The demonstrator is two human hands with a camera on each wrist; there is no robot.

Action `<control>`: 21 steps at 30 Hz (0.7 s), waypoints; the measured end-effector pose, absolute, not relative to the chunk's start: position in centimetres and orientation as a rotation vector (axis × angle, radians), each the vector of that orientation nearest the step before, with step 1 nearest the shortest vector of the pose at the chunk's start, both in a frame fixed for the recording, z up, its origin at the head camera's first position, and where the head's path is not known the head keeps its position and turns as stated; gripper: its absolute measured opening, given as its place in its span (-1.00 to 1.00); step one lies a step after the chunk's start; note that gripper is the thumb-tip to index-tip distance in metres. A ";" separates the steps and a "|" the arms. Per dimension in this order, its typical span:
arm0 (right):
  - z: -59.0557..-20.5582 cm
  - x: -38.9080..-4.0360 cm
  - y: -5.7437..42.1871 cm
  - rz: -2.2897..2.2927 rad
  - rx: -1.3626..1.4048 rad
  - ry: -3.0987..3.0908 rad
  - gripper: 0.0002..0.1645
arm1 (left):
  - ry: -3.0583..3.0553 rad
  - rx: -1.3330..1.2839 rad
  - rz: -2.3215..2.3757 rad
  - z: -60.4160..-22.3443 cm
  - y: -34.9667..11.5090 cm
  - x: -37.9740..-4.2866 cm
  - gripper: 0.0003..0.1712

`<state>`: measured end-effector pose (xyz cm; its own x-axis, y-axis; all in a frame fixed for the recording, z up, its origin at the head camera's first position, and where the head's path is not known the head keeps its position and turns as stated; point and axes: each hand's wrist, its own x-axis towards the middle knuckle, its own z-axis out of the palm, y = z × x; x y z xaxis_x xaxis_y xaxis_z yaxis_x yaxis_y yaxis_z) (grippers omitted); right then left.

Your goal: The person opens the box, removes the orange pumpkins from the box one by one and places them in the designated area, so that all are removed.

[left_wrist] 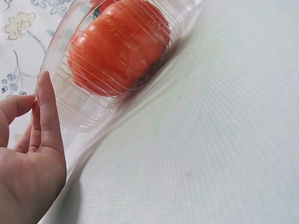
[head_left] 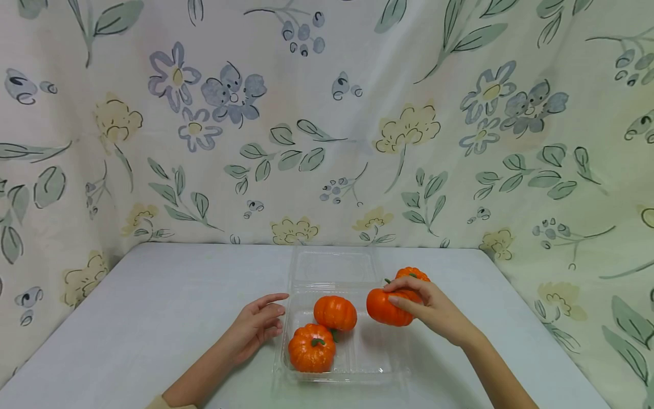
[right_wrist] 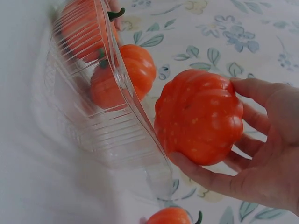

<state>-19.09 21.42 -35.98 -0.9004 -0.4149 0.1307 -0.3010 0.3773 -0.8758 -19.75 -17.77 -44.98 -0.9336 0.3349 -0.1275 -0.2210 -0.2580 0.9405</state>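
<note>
Backdrop: pale floral cloth [head_left: 296,193], draped in soft folds. Counter [head_left: 179,301]: white, flat, matt. On it a clamshell container [head_left: 352,377], thin clear plastic, ribbed walls, a ridge across its floor; lid [head_left: 334,267] folded back toward the cloth.

Right hand [head_left: 436,309]: grip holds one pumpkin, thumb on the near side, fingers round the far side. Left hand [head_left: 258,324]: grip loose, holding nothing, index finger extended at the container's left rim; contact cannot be told.

Held pumpkin [head_left: 383,311]: raised at the container's right rear. Stem [head_left: 388,280] end points toward the cloth; dimpled base [right_wrist: 187,106] faces the right wrist camera. Long axis roughly left to right. Squat, lobed, glossy orange.

Rear pumpkin [head_left: 335,312], container's left half: tipped on its side, stem toward the person. Front pumpkin [head_left: 309,355], just beside it: upright. Fourth pumpkin [head_left: 411,272]: outside, beyond the right hand, partly hidden.
</note>
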 end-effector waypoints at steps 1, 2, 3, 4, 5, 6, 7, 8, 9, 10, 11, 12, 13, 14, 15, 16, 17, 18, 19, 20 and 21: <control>-36.0 -19.1 21.5 -1.561 -0.665 2.513 -0.75 | 1.651 0.139 2.243 -45.0 -17.8 -19.7 -0.55; -36.0 -19.1 21.5 -1.566 -0.666 2.508 -0.76 | 1.650 0.139 2.243 -45.0 -17.8 -19.7 -0.54; -36.0 -19.2 21.5 -1.567 -0.672 2.505 -0.77 | 1.649 0.140 2.243 -44.9 -17.8 -19.7 -0.54; -36.0 -19.2 21.5 -1.572 -0.672 2.500 -0.77 | 1.649 0.140 2.243 -44.9 -17.8 -19.7 -0.53; -36.1 -19.2 21.5 -1.574 -0.682 2.495 -0.78 | 1.649 0.140 2.243 -44.9 -17.8 -19.7 -0.53; -36.1 -19.2 21.4 -1.574 -0.691 2.492 -0.78 | 1.649 0.139 2.243 -44.9 -17.8 -19.7 -0.52; -36.1 -19.2 21.4 -1.578 -0.696 2.487 -0.78 | 1.650 0.139 2.242 -44.9 -17.8 -19.7 -0.52; -36.1 -19.2 21.4 -1.579 -0.707 2.482 -0.78 | 1.651 0.139 2.241 -44.9 -17.7 -19.7 -0.51; -36.1 -19.2 21.4 -1.582 -0.718 2.476 -0.77 | 1.653 0.138 2.239 -44.9 -17.8 -19.7 -0.51; -36.1 -19.2 21.5 -1.586 -0.731 2.468 -0.76 | 1.654 0.137 2.238 -44.9 -17.8 -19.7 -0.51; -36.1 -19.2 21.5 -1.589 -0.740 2.465 -0.75 | 1.654 0.137 2.237 -44.9 -17.8 -19.7 -0.51; -36.1 -19.2 21.5 -1.596 -0.746 2.462 -0.73 | 1.654 0.136 2.236 -44.8 -17.8 -19.7 -0.51; -36.1 -19.2 21.6 -1.605 -0.751 2.456 -0.72 | 1.654 0.136 2.235 -44.8 -17.8 -19.7 -0.51; -36.1 -19.2 21.6 -1.613 -0.761 2.451 -0.71 | 1.655 0.136 2.235 -44.8 -17.8 -19.7 -0.51; -36.1 -19.2 21.7 -1.625 -0.771 2.441 -0.70 | 1.655 0.137 2.234 -44.8 -17.8 -19.7 -0.51; -36.0 -19.2 21.7 -1.634 -0.783 2.437 -0.69 | 1.654 0.138 2.234 -44.8 -17.8 -19.7 -0.51; -36.0 -19.2 21.8 -1.642 -0.794 2.435 -0.67 | 1.652 0.139 2.234 -44.8 -17.8 -19.7 -0.51; -36.0 -19.2 21.8 -1.646 -0.805 2.431 -0.66 | 1.651 0.140 2.235 -44.8 -17.8 -19.7 -0.52; -35.9 -19.2 21.8 -1.647 -0.816 2.434 -0.65 | 1.649 0.141 2.236 -44.8 -17.8 -19.7 -0.52; -35.9 -19.2 21.9 -1.644 -0.828 2.435 -0.64 | 1.647 0.142 2.237 -44.8 -17.8 -19.7 -0.52; -35.8 -19.2 21.9 -1.641 -0.835 2.439 -0.63 | 1.645 0.142 2.238 -44.8 -17.8 -19.7 -0.53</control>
